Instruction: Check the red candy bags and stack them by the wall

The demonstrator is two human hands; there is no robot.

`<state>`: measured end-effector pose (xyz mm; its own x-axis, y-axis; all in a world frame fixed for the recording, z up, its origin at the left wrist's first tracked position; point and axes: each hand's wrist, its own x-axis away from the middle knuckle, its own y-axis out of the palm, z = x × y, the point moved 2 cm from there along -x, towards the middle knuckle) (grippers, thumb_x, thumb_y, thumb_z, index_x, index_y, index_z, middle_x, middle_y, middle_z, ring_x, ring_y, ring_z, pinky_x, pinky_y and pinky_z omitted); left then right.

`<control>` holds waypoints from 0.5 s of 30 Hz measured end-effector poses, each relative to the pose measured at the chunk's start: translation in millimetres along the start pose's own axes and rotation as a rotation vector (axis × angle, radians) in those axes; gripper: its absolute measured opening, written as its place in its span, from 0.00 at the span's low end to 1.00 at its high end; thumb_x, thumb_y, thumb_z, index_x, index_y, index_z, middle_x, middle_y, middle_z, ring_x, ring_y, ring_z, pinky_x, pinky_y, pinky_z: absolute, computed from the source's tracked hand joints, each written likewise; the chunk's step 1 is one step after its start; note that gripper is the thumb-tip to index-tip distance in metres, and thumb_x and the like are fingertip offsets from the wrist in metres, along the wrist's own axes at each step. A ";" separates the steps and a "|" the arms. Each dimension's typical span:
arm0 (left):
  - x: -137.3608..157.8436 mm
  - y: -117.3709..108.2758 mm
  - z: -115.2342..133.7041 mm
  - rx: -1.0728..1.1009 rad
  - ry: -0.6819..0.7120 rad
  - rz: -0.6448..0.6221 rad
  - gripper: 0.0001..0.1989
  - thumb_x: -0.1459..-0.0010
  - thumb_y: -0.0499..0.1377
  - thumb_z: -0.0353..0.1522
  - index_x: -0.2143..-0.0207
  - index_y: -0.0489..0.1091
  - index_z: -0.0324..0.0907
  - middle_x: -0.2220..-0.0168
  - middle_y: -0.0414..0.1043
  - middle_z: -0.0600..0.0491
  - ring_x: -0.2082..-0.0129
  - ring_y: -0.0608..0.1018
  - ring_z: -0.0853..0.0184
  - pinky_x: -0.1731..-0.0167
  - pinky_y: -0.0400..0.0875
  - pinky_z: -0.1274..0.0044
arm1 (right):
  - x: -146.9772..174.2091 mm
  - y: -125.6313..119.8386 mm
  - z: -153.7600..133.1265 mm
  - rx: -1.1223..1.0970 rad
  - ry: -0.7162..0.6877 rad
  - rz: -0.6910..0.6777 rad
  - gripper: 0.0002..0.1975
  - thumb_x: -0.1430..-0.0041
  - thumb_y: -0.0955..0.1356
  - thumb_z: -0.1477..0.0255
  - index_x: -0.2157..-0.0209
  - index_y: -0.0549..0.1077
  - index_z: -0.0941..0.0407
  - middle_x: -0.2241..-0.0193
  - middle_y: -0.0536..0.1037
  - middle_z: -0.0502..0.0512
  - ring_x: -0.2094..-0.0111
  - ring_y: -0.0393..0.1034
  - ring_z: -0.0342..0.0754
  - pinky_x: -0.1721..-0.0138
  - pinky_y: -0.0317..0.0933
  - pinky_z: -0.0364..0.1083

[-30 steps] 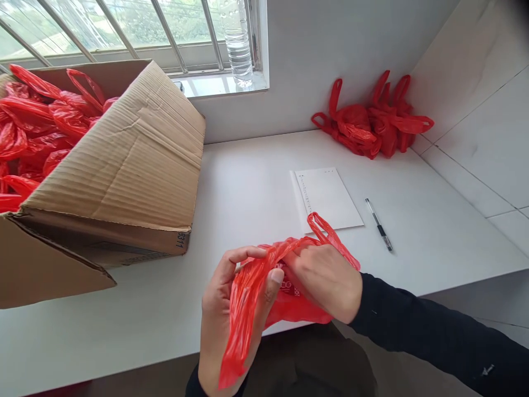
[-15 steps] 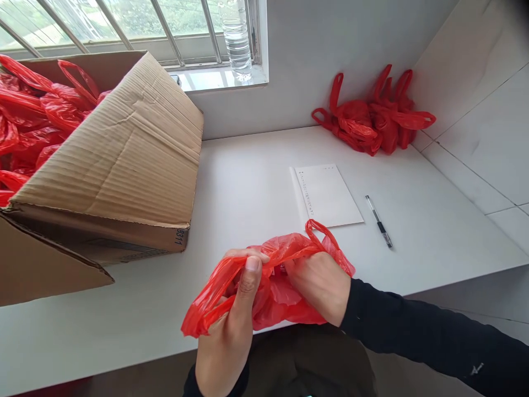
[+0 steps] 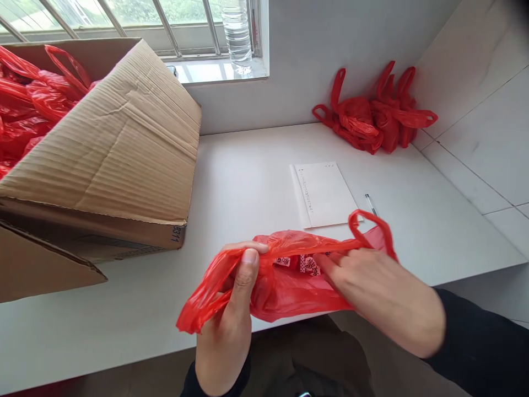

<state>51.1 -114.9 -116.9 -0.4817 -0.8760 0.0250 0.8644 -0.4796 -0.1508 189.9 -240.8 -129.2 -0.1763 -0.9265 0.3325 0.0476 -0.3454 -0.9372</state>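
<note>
A thin red plastic bag (image 3: 297,295) lies at the table's front edge, its mouth held apart. My left hand (image 3: 231,300) is closed on the bag's left handle and rim, thumb on top. Inside the mouth, small packets (image 3: 309,264) with white labels and dark print show in part. My right hand (image 3: 376,292) reaches into the bag from the right with its fingers stretched out, touching the packets or the plastic beside them; its fingertips are partly hidden. The bag's right handle loop (image 3: 372,218) stands up behind that hand.
At left, a cardboard box (image 3: 111,132) holds several red bags (image 3: 45,99). More knotted red bags (image 3: 367,124) sit in the far right corner. Behind my bag lie a printed sheet (image 3: 324,190) and a pen (image 3: 371,204). A clear bottle (image 3: 237,38) stands on the windowsill.
My right hand has moved right and partly out of the bag, stretching its mouth wider and uncovering the packets. The right handle has shifted right, over part of the pen. My left hand keeps its hold.
</note>
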 end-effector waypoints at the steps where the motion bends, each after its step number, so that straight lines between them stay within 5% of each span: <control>1: -1.6 -2.5 0.3 0.005 -0.011 0.005 0.14 0.39 0.60 0.45 0.65 0.75 0.43 0.59 0.79 0.48 0.54 0.81 0.55 0.55 0.79 0.69 | 7.6 -7.2 3.2 -0.006 0.005 0.065 0.19 0.56 0.64 0.92 0.67 0.73 0.56 0.78 0.72 0.50 0.80 0.68 0.51 0.79 0.54 0.49; 3: -4.4 -6.1 1.2 0.027 -0.023 0.002 0.13 0.39 0.60 0.44 0.67 0.74 0.43 0.60 0.78 0.48 0.56 0.81 0.55 0.56 0.79 0.69 | 22.2 -23.4 10.5 -0.062 -0.026 0.264 0.19 0.51 0.63 0.91 0.64 0.74 0.56 0.76 0.73 0.52 0.76 0.69 0.52 0.75 0.61 0.50; 6: -3.7 -7.9 5.4 0.056 -0.008 -0.029 0.10 0.39 0.60 0.41 0.66 0.73 0.44 0.62 0.77 0.49 0.60 0.81 0.59 0.58 0.79 0.70 | 36.6 -41.1 24.4 -0.153 -0.008 0.597 0.22 0.36 0.61 0.83 0.43 0.69 0.56 0.53 0.76 0.60 0.54 0.73 0.54 0.52 0.69 0.53; 8: 2.1 -9.0 10.0 0.025 0.036 -0.060 0.09 0.41 0.63 0.40 0.62 0.73 0.46 0.64 0.76 0.51 0.66 0.80 0.63 0.62 0.79 0.72 | 39.9 -41.0 36.3 -0.155 0.115 0.730 0.25 0.31 0.63 0.76 0.34 0.59 0.55 0.40 0.67 0.63 0.38 0.62 0.57 0.36 0.58 0.57; 10: 10.7 -11.8 14.2 -0.003 0.094 -0.103 0.14 0.46 0.68 0.39 0.58 0.73 0.49 0.63 0.75 0.53 0.69 0.79 0.65 0.66 0.78 0.76 | 41.2 -30.4 50.2 -0.134 0.259 0.739 0.30 0.30 0.64 0.67 0.31 0.54 0.54 0.35 0.60 0.65 0.32 0.52 0.61 0.31 0.46 0.63; 13: 19.0 -21.0 15.9 0.045 0.124 -0.202 0.21 0.51 0.72 0.40 0.54 0.74 0.56 0.56 0.77 0.53 0.63 0.81 0.63 0.64 0.79 0.76 | 46.2 -5.6 71.9 -0.148 0.351 0.588 0.33 0.30 0.60 0.52 0.31 0.55 0.55 0.43 0.71 0.66 0.41 0.66 0.63 0.33 0.42 0.72; 15: 15.6 -30.1 15.2 0.040 0.141 -0.304 0.17 0.46 0.70 0.40 0.53 0.75 0.57 0.57 0.78 0.52 0.62 0.81 0.61 0.63 0.79 0.75 | 53.2 6.2 84.6 -0.244 0.355 0.485 0.29 0.31 0.60 0.49 0.39 0.67 0.52 0.59 0.79 0.57 0.60 0.76 0.56 0.42 0.62 0.68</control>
<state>19.8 -114.9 -96.9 -0.7308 -0.6785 -0.0742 0.6820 -0.7216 -0.1186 264.0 -304.9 -108.4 -0.5073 -0.8486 -0.1502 -0.0137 0.1822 -0.9832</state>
